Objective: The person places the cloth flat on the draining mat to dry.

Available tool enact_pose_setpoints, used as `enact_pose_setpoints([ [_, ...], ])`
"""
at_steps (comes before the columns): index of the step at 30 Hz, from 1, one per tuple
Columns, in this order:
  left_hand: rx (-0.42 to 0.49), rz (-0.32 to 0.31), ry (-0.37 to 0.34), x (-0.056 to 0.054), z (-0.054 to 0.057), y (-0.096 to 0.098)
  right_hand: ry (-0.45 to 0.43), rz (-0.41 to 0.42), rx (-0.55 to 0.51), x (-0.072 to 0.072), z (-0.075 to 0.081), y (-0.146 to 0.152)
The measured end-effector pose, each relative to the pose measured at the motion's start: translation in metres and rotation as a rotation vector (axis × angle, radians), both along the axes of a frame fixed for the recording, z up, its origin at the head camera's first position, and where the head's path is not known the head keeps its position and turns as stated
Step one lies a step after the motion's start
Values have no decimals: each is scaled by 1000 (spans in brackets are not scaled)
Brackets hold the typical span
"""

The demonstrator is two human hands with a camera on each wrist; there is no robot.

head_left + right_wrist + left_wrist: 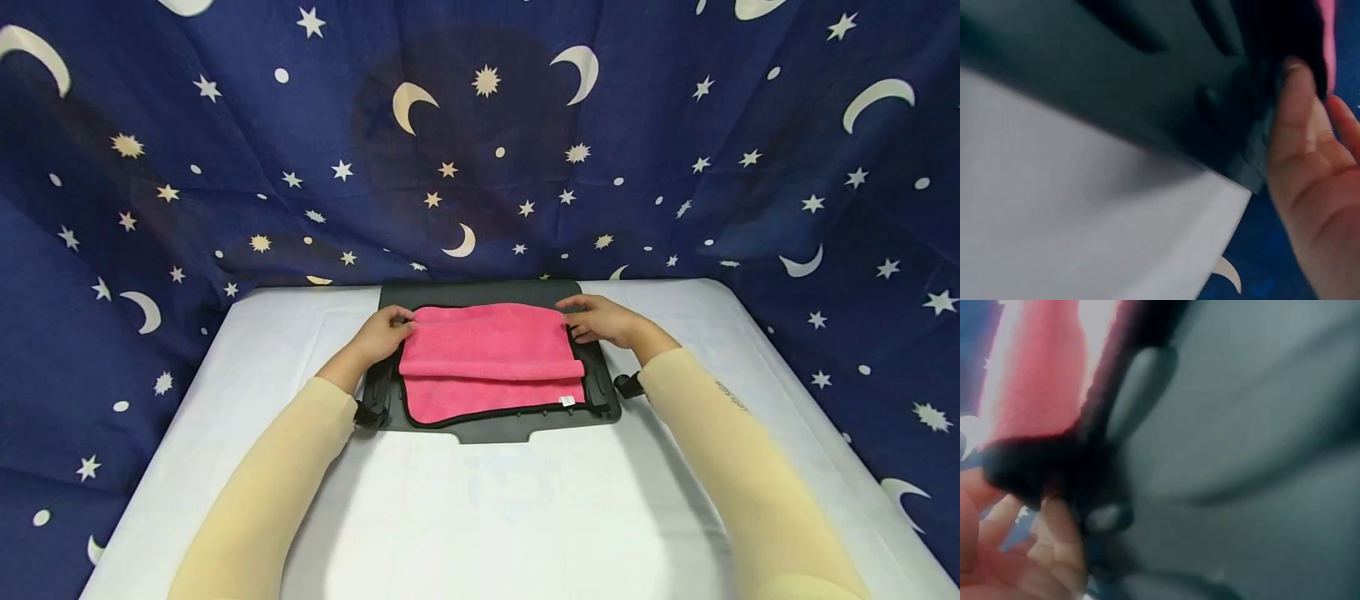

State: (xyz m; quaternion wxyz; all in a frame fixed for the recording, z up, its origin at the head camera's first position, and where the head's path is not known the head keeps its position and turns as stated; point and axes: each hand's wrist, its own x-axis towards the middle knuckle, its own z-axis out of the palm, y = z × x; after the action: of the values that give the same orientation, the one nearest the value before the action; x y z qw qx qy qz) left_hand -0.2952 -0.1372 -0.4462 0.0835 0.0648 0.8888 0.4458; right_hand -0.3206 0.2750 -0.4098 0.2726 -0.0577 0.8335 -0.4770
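A pink cloth (pixel 487 337) with black edging lies over a dark grey mat (pixel 495 429). A fold runs across the cloth's middle, and a small white label shows near its front right corner. My left hand (pixel 382 335) pinches the cloth's far left corner; in the left wrist view, thumb and fingers meet at the black hem (pixel 1029 459). At the far right corner, my right hand (pixel 606 321) holds the edge between thumb and fingers, with the pink side (pixel 1330 47) partly hidden behind the hem in the right wrist view.
The mat has raised ribs and a tab (pixel 495 435) at its front edge. It lies on a white-covered table (pixel 480 517). A dark blue curtain (pixel 495 192) with moons and stars hangs behind and at both sides.
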Motion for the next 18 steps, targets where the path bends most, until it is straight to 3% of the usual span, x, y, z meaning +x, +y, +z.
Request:
enact_pose_setpoints([
  [4,-19,0,49,-5,-4,4,-3,-99,-43,-7,-11,-8],
  [7,-19,1,71,-7,-2,6,46,-153,-66,-9,-14,-10],
  [15,41,64,178,-15,13,2,322,-264,-93,-15,3,-11],
  [18,33,76,174,-19,15,6,386,-262,-45,-22,4,-16],
])
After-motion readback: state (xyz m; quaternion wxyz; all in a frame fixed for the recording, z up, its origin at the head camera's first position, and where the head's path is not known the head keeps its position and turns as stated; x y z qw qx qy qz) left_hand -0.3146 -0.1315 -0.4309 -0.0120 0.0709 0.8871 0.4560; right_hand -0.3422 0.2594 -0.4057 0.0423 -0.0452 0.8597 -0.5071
